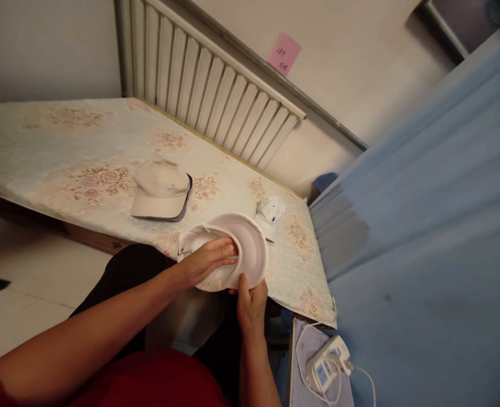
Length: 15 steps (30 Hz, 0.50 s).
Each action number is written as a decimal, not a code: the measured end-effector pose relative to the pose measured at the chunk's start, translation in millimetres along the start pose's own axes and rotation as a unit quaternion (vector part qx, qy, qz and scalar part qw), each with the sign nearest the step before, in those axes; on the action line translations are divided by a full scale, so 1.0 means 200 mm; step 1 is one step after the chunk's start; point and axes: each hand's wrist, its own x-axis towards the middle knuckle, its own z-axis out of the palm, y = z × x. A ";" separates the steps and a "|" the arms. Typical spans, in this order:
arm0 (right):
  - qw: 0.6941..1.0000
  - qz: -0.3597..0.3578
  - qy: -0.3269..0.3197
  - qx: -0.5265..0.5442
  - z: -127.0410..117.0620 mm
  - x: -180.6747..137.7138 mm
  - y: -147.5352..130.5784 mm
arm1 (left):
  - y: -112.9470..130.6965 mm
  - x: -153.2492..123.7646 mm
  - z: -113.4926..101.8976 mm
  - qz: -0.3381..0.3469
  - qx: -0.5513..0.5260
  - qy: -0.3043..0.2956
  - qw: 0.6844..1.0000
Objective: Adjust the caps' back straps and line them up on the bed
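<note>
A pale pinkish-white baseball cap (253, 249) is held over my lap, its hollow inside turned up toward me and its brim on the right. My left hand (211, 260) reaches into the crown with the fingers stretched out flat, fingertips against the inner edge by the brim. On the near edge of the brim, my right hand (252, 302) grips with the thumb on top and the other fingers mostly hidden beneath. A beige cap (160, 189) lies on the bed to the left, over a dark brim. Beyond the held cap rests a smaller white cap (270, 212).
The flowered bed cover (228, 186) spreads in front of me, with a white radiator (216, 79) along the wall behind. A blue curtain (402, 226) hangs at the right. A white power strip (328, 364) with cables sits on a small stand at lower right.
</note>
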 end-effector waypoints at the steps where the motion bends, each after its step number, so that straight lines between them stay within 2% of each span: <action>1: 1.000 -0.007 0.001 0.001 0.00 -0.01 0.00 | 0.02 -0.01 0.01 0.001 -0.013 0.001 1.000; 8: 0.988 -0.136 0.043 -0.050 0.02 -0.02 0.03 | 0.09 -0.03 0.02 0.008 -0.093 0.014 0.996; 15: 0.980 -0.180 0.034 -0.075 0.02 -0.02 0.02 | 0.13 -0.05 0.02 0.011 -0.147 0.028 0.989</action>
